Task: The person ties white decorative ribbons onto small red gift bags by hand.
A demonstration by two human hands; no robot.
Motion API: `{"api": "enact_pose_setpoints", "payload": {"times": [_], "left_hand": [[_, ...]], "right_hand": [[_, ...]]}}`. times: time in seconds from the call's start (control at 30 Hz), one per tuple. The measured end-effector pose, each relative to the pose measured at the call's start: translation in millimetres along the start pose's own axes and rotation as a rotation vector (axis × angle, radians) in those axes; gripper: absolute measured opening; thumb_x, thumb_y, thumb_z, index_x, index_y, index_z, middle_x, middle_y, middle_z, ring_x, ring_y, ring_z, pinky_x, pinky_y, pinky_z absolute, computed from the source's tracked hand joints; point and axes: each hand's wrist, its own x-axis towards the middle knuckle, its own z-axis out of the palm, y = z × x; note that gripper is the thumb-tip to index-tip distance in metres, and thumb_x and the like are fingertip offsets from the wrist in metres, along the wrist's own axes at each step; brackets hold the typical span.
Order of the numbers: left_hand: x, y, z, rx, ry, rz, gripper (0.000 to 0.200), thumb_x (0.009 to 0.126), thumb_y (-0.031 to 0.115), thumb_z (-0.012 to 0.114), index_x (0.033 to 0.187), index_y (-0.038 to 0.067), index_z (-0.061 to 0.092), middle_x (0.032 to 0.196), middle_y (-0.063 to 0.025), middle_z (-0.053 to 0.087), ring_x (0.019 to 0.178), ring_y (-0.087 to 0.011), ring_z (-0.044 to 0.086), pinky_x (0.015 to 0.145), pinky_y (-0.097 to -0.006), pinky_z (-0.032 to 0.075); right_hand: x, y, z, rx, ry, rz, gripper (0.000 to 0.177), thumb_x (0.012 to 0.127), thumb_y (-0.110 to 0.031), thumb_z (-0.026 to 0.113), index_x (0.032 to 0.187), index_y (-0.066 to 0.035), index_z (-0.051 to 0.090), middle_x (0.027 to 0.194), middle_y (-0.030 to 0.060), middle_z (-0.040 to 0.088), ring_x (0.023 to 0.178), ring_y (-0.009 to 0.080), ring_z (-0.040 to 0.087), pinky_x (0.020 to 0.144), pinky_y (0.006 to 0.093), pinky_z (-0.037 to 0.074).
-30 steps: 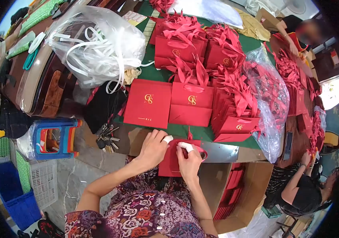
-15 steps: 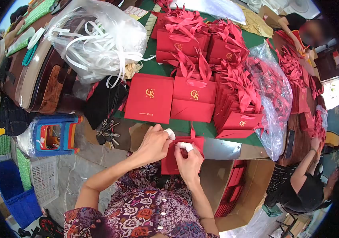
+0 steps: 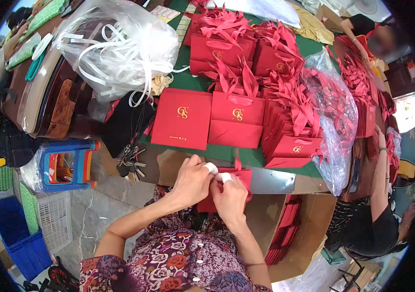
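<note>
At the table's front edge, a red paper bag (image 3: 244, 177) is held low in front of me, partly covered by my hands. A short red ribbon (image 3: 238, 163) sticks up from its far side. My left hand (image 3: 193, 181) has its fingers closed at the bag's left upper part. My right hand (image 3: 230, 195) pinches the bag close beside it, the two hands' fingertips nearly meeting. White wraps cover a finger on each hand. What exactly lies between the fingertips is hidden. Just beyond lies a stack of flat red bags (image 3: 180, 121) with gold lettering.
Red bags with ribbon handles (image 3: 236, 119) stand in rows on the green tabletop (image 3: 184, 80). A clear plastic bag of white ribbons (image 3: 120, 48) sits left, a clear sack of red ribbons (image 3: 331, 97) right. Below is a cardboard box (image 3: 309, 238) with red bags. Co-workers are at right.
My hands have drawn closer together over the red bag, covering more of its upper part. At right, a co-worker's arm has reached farther across the table.
</note>
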Motion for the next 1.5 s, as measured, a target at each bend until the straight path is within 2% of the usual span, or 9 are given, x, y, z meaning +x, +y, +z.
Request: {"api": "enact_pose_setpoints", "payload": {"times": [0.37, 0.43, 0.6, 0.7, 0.93, 1.13, 1.3, 1.37, 1.5], "left_hand": [[-2.7, -12.9, 0.1, -0.129, -0.041, -0.017, 0.018, 0.081, 0.01, 0.07, 0.098, 0.005, 0.068, 0.088, -0.0111, 0.069, 0.088, -0.0312, 0.058, 0.08, -0.0417, 0.045], [-2.6, -12.9, 0.7, -0.13, -0.045, -0.019, 0.024, 0.077, 0.013, 0.075, 0.099, 0.006, 0.067, 0.086, -0.0099, 0.069, 0.088, -0.03, 0.058, 0.08, -0.0414, 0.044], [-7.8, -0.6, 6.0, -0.048, 0.01, 0.049, 0.029, 0.072, 0.014, 0.079, 0.099, 0.01, 0.068, 0.086, -0.0056, 0.067, 0.087, -0.0269, 0.056, 0.079, -0.0397, 0.043], [-14.5, 1.8, 12.4, -0.014, 0.065, 0.116, 0.028, 0.072, 0.013, 0.079, 0.098, 0.011, 0.07, 0.088, -0.0032, 0.066, 0.087, -0.0249, 0.055, 0.078, -0.0384, 0.043], [-25.3, -10.9, 23.6, 0.052, 0.143, 0.305, 0.025, 0.072, 0.011, 0.078, 0.096, 0.01, 0.072, 0.088, -0.0011, 0.066, 0.085, -0.0243, 0.056, 0.072, -0.0372, 0.046], [-22.2, -9.1, 21.8, -0.075, 0.131, 0.214, 0.023, 0.074, 0.009, 0.077, 0.095, 0.007, 0.068, 0.088, -0.0056, 0.066, 0.086, -0.0273, 0.057, 0.074, -0.0392, 0.049], [-16.3, -9.8, 12.0, -0.167, 0.049, 0.14, 0.024, 0.076, 0.008, 0.077, 0.096, 0.006, 0.064, 0.088, -0.009, 0.066, 0.088, -0.0305, 0.059, 0.076, -0.0402, 0.05], [-18.6, -5.8, 7.1, -0.184, -0.148, 0.054, 0.024, 0.076, 0.009, 0.076, 0.096, 0.007, 0.064, 0.088, -0.0091, 0.067, 0.09, -0.032, 0.059, 0.077, -0.041, 0.05], [-12.1, -7.1, 9.0, -0.272, -0.186, -0.045, 0.017, 0.082, 0.01, 0.069, 0.097, 0.006, 0.064, 0.087, -0.0132, 0.064, 0.091, -0.0357, 0.059, 0.079, -0.0451, 0.048]], "right_hand": [[-14.0, 4.0, 0.8, 0.224, 0.026, 0.147, 0.022, 0.085, -0.008, 0.074, 0.105, -0.003, 0.067, 0.091, 0.0137, 0.071, 0.076, 0.0239, 0.069, 0.067, 0.0331, 0.054], [-5.6, -0.1, -20.0, 0.295, -0.02, 0.201, 0.023, 0.086, -0.01, 0.073, 0.106, -0.002, 0.067, 0.095, 0.0164, 0.069, 0.086, 0.0323, 0.067, 0.074, 0.0395, 0.053], [26.5, 14.0, -37.0, 0.13, -0.013, -0.026, 0.01, 0.089, -0.01, 0.067, 0.096, -0.004, 0.07, 0.088, 0.0136, 0.066, 0.087, 0.0326, 0.062, 0.074, 0.0392, 0.049], [35.0, 30.0, -34.7, 0.079, -0.398, -0.086, 0.018, 0.092, -0.02, 0.063, 0.098, -0.005, 0.071, 0.087, 0.015, 0.068, 0.086, 0.0348, 0.062, 0.075, 0.042, 0.048], [41.8, 38.0, -45.1, 0.173, -0.589, 0.045, 0.023, 0.089, -0.027, 0.066, 0.09, -0.005, 0.073, 0.082, 0.0158, 0.066, 0.084, 0.0344, 0.062, 0.077, 0.0436, 0.047], [35.3, 35.3, -36.1, 0.227, -0.437, 0.0, 0.022, 0.088, -0.026, 0.067, 0.088, -0.004, 0.072, 0.083, 0.0146, 0.067, 0.084, 0.0338, 0.062, 0.077, 0.0428, 0.048], [26.6, 32.7, -21.8, 0.268, -0.348, 0.18, 0.023, 0.09, -0.024, 0.066, 0.087, -0.002, 0.07, 0.085, 0.0158, 0.068, 0.08, 0.0327, 0.065, 0.074, 0.0407, 0.049], [28.1, 41.9, -15.0, 0.324, -0.164, 0.418, 0.024, 0.093, -0.025, 0.064, 0.092, -0.002, 0.071, 0.084, 0.0178, 0.068, 0.076, 0.0328, 0.065, 0.07, 0.0396, 0.05], [24.5, 44.9, -18.5, 0.406, -0.073, 0.261, 0.024, 0.096, -0.022, 0.06, 0.099, -0.001, 0.072, 0.086, 0.0193, 0.068, 0.082, 0.0354, 0.067, 0.072, 0.0408, 0.05]]}}
